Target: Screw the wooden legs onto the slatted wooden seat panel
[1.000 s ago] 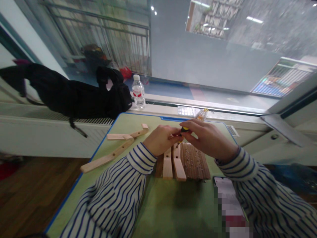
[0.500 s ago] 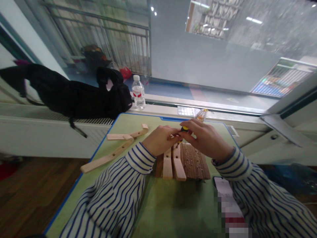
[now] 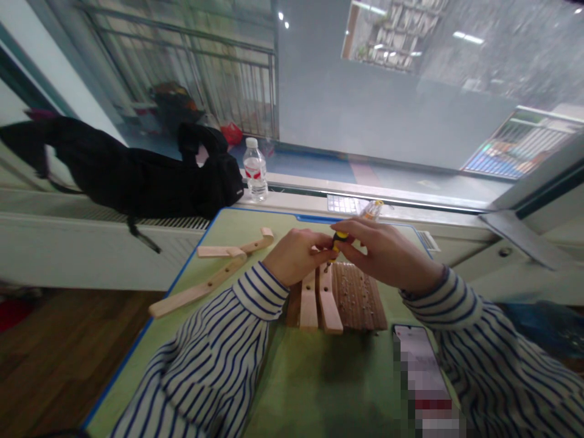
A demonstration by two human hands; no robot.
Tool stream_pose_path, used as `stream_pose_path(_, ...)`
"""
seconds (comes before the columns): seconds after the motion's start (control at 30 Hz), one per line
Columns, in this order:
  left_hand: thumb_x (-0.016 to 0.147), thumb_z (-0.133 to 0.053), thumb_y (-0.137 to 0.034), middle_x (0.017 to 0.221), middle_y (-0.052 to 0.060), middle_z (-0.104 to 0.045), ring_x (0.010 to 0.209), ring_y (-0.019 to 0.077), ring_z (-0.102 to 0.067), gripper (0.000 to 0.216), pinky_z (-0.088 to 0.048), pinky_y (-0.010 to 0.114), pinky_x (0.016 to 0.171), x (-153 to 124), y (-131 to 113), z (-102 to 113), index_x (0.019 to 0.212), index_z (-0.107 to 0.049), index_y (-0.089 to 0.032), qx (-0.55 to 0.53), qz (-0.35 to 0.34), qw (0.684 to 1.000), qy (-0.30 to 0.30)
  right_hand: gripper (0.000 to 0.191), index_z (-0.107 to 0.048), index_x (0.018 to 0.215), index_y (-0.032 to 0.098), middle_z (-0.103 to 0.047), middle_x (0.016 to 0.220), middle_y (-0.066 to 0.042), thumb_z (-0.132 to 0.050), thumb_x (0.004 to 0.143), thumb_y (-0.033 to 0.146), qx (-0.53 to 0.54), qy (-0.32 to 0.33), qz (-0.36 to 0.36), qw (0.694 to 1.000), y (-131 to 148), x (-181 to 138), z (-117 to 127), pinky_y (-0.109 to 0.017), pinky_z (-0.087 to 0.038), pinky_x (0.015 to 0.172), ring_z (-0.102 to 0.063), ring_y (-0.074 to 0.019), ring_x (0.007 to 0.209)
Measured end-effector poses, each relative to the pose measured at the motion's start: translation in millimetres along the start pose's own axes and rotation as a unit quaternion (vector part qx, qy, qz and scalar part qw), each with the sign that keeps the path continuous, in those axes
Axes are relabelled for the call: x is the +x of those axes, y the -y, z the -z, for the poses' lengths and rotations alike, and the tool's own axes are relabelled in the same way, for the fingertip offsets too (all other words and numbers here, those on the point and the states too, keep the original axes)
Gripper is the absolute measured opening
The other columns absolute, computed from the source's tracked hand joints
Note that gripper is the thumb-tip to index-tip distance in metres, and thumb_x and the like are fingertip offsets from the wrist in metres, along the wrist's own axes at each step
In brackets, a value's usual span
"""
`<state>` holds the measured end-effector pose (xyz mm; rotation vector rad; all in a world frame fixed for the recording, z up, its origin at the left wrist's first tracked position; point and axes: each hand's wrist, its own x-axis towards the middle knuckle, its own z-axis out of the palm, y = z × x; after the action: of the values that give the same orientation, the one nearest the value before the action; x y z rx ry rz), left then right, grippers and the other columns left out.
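Note:
A stubby yellow-and-black screwdriver (image 3: pixel 339 238) stands upright over the far end of a pale wooden strip (image 3: pixel 329 301). My right hand (image 3: pixel 376 249) grips its handle from the right with thumb and fingertips. From the left, my left hand (image 3: pixel 298 255) is closed, its fingertips pinched against the handle's lower side; the tool's tip is hardly visible. A second wooden strip (image 3: pixel 309 304) lies alongside the first. Both rest on a brown grooved block (image 3: pixel 360 298) dotted with small screws or holes. Two bent wooden pieces with holes, one nearer (image 3: pixel 196 291) and one farther (image 3: pixel 255 244), lie left of my hands.
The green table (image 3: pixel 319 389) has a blue edge. A phone (image 3: pixel 417 353) lies at its right, beside my right sleeve. On the sill beyond stand a water bottle (image 3: pixel 255 173) and a black bag (image 3: pixel 155 182). A clear packet with orange markings (image 3: pixel 371 210) sits at the far edge.
My right hand's fingers have loosened and turned slightly around the screwdriver, so more of the yellow handle shows. The right wrist has shifted a little to the right. My left hand stays almost still.

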<state>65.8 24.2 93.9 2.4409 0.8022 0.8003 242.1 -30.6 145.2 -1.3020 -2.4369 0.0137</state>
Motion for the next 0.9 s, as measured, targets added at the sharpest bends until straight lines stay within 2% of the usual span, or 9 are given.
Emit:
stream_pose_path(0.27, 0.084, -0.054, -0.025, 0.083, 0.001, -0.068, 0.077, 0.0136, -0.060, 0.018, -0.041, 0.024, 0.068, 1.6, -1.5, 0.8, 0.096, -0.066, -0.021, 0.005, -0.012, 1.000, 0.012, 0.027, -0.054, 0.111, 0.016, -0.061, 0.101, -0.007, -0.045, 0.088, 0.028, -0.006, -0.013, -0.011, 1.000, -2.4, -2.1, -2.9, -0.030, -0.045, 0.077, -0.058, -0.0153, 0.086)
stream_pose_path(0.6, 0.085, -0.049, -0.022, 0.088, 0.002, -0.068, 0.081, 0.0138, -0.061, 0.019, -0.042, 0.025, 0.072, 1.8, -2.9, 0.2, 0.098, -0.064, -0.019, -0.010, -0.017, 1.000, 0.024, 0.028, -0.054, 0.110, 0.015, -0.060, 0.100, -0.006, -0.045, 0.089, 0.032, 0.012, -0.019, -0.028, 0.999, -4.8, -3.6, -4.7, -0.027, -0.045, 0.071, -0.057, -0.0124, 0.079)
stream_pose_path(0.9, 0.079, -0.060, -0.027, 0.082, 0.000, -0.069, 0.076, 0.0130, -0.061, 0.018, -0.043, 0.024, 0.068, 1.8, -6.6, 2.6, 0.093, -0.068, -0.020, -0.017, 0.012, 1.000, -0.006, 0.031, -0.055, 0.108, 0.016, -0.060, 0.096, -0.006, -0.043, 0.090, 0.037, -0.004, -0.024, -0.028, 0.999, -3.1, -2.0, -4.5, -0.028, -0.045, 0.071, -0.057, -0.0128, 0.078)
